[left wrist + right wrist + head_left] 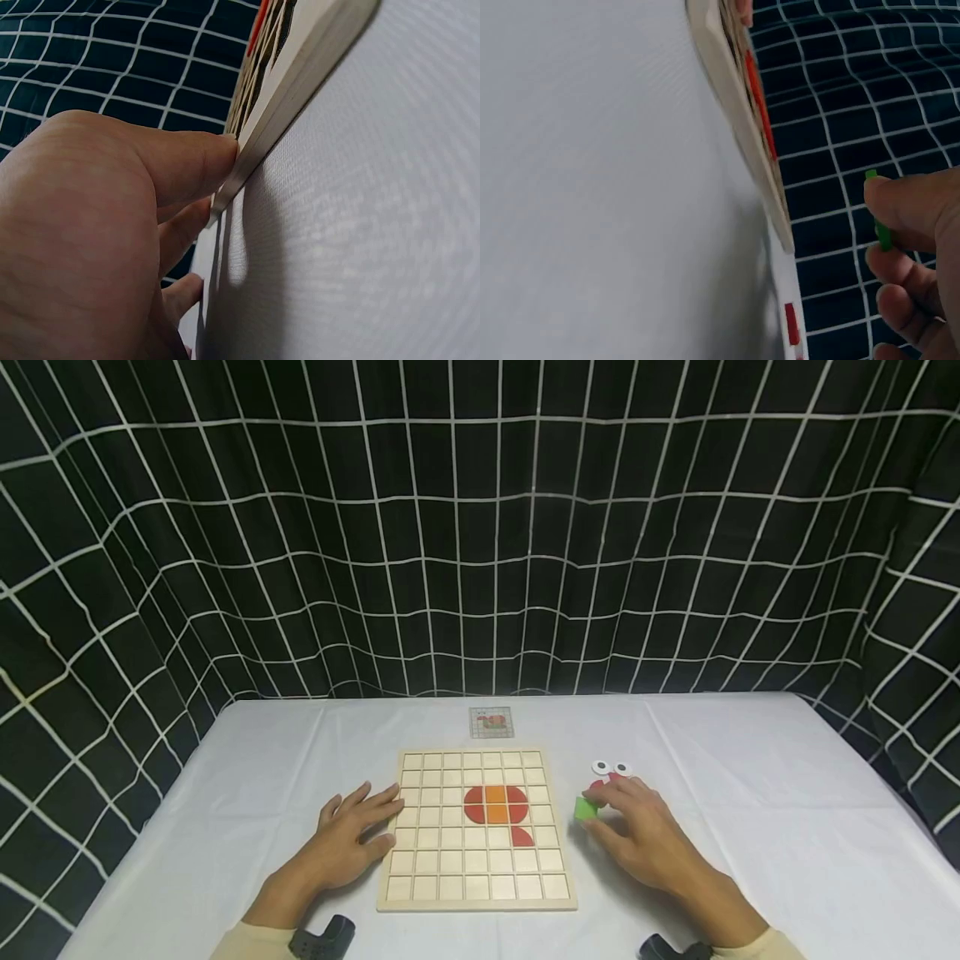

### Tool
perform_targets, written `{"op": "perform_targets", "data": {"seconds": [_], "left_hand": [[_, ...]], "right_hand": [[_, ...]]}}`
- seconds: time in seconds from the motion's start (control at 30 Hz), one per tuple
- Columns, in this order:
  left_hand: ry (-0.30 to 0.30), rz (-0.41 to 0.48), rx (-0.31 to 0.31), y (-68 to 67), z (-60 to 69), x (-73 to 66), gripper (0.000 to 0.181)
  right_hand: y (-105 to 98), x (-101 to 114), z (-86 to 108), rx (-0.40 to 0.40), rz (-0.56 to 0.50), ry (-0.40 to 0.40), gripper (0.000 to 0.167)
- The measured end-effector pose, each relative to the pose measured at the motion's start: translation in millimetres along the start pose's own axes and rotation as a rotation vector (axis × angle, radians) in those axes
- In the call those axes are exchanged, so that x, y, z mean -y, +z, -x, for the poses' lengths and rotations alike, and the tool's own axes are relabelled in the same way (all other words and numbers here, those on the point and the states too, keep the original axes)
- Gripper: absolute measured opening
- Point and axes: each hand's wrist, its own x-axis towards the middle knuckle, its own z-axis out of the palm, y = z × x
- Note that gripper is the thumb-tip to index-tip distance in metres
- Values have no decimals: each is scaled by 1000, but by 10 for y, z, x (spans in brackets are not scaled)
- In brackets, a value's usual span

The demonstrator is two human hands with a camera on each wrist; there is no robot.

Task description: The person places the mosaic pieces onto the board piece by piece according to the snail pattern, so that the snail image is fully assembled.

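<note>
A wooden grid board (450, 862) lies flat on the white cloth, with several red curved tiles (474, 805) and orange square tiles (497, 795) in its cells. A lone red quarter-round tile (522, 837) sits lower right of these. My left hand (341, 843) touches the board's left edge, its fingers extended; the left wrist view has the thumb (199, 161) against that edge. Right of the board, my right hand (637, 835) pinches a green square tile (587, 809) between thumb and fingers. The right wrist view shows the green tile (883, 234) edge-on, held above the cloth.
Behind the board lies a small pattern card (492, 722) with a coloured picture on a grid. Two white eye discs (602, 767) and red pieces (619, 775) lie beyond the right hand, partly covered by it. Black netted cloth (495, 568) hangs around the table.
</note>
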Motion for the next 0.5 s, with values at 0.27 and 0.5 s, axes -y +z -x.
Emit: {"op": "perform_targets", "data": {"seconds": [0.27, 0.5], "left_hand": [[-3, 6, 4, -9, -6, 4, 45], [9, 11, 1, -9, -1, 1, 44]], "right_hand": [[53, 182, -162, -43, -64, -75, 31], [193, 347, -289, -8, -124, -78, 27]]}}
